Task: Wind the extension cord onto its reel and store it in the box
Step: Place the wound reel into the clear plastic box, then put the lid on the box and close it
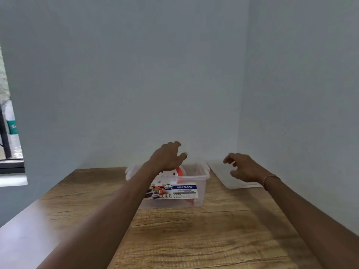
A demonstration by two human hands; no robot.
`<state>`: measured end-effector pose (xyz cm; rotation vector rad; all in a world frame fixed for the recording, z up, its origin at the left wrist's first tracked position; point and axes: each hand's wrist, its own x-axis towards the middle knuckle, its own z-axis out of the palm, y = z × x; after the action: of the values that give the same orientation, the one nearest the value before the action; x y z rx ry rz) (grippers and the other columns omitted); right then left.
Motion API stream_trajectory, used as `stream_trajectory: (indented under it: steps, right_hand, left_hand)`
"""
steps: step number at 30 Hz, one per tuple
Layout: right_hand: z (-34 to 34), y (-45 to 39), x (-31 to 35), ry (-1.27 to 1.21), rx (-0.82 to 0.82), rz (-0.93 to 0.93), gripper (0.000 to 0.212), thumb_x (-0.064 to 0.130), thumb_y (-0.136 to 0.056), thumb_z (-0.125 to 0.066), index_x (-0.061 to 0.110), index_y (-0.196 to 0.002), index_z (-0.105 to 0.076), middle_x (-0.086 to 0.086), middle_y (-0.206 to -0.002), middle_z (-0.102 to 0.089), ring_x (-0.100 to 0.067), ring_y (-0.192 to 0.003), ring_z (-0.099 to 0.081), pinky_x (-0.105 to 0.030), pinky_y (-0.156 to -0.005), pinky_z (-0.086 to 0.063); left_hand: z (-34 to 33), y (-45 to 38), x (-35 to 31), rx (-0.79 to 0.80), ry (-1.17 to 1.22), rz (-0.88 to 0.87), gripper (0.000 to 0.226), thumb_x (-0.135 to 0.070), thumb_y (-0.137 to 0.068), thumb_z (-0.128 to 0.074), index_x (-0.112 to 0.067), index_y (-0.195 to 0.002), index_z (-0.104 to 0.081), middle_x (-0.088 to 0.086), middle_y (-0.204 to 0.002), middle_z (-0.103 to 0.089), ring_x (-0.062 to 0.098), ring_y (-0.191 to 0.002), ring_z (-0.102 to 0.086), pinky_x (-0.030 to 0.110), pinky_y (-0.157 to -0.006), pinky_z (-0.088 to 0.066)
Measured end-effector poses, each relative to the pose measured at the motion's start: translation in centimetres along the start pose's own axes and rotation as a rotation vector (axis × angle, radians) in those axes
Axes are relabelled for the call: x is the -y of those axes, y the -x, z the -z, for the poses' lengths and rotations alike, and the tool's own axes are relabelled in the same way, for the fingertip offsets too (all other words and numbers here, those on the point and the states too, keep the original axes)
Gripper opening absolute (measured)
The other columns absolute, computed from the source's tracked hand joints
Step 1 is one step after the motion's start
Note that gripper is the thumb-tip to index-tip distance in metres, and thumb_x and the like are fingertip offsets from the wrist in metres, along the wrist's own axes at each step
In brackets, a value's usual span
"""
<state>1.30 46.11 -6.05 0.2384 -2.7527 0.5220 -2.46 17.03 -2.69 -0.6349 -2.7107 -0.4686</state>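
1. Clear plastic box (202, 183) sits on the wooden table (194, 239), centre of the frame, close to the back wall (136, 84). A label (174, 191) reading "MULTI-BOX" faces the camera.
2. Reel (181, 171), orange with white parts, is inside the box, seen through the wall and partly hidden by the left forearm. The cord itself cannot be made out.
3. Left hand (167, 158) hovers above the box's open top, fingers spread and curled, holding nothing.
4. Right hand (242, 168) is at centre right, over the lid (219, 169), fingers loosely open and empty; contact with the lid cannot be told. A thin bracelet (269, 178) is on the wrist.
5. Lid lies flat on the table just right of the box, in the corner of the walls.
6. Window (7, 123) at the left edge of the frame.
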Motion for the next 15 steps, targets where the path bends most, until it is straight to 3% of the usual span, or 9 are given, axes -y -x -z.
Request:
stream_trajectory:
  steps: [5, 10, 15]
  right_hand:
    - [-1.3, 2.7, -4.1, 0.201, 0.216, -0.055, 0.060, 0.009, -0.075, -0.064, 0.026, -0.130, -0.046, 0.001, -0.132, -0.043, -0.016, -0.120, -0.043, -0.025, -0.096, -0.039]
    - [-2.2, 3.3, -4.9, 0.361, 0.097, 0.092, 0.051, 0.011, -0.082, -0.055, 0.024, -0.131, -0.047, 0.001, -0.137, -0.045, -0.018, -0.118, -0.047, -0.028, -0.093, -0.043]
    - [-2.8, 2.4, -5.0, 0.561, 0.022, 0.178, 0.037, 0.022, -0.086, -0.054, 0.015, -0.122, -0.054, -0.004, -0.125, -0.055, -0.023, -0.104, -0.055, -0.036, -0.083, -0.050]
  left_hand:
    - [-1.3, -1.7, -4.5, 0.007, -0.039, -0.126, 0.065, -0.058, -0.099, -0.039, -0.021, -0.152, -0.033, 0.009, -0.157, -0.037, 0.030, -0.143, -0.036, 0.051, -0.114, -0.034]
    - [-2.3, -3.2, -6.5, 0.038, -0.056, -0.157, 0.066, -0.059, -0.098, -0.039, -0.020, -0.151, -0.033, 0.009, -0.157, -0.038, 0.030, -0.142, -0.038, 0.051, -0.113, -0.035]
    - [-3.2, -3.7, -6.9, 0.056, -0.021, -0.120, 0.070, -0.057, -0.098, -0.043, -0.014, -0.151, -0.030, 0.012, -0.156, -0.039, 0.031, -0.140, -0.042, 0.049, -0.112, -0.039]
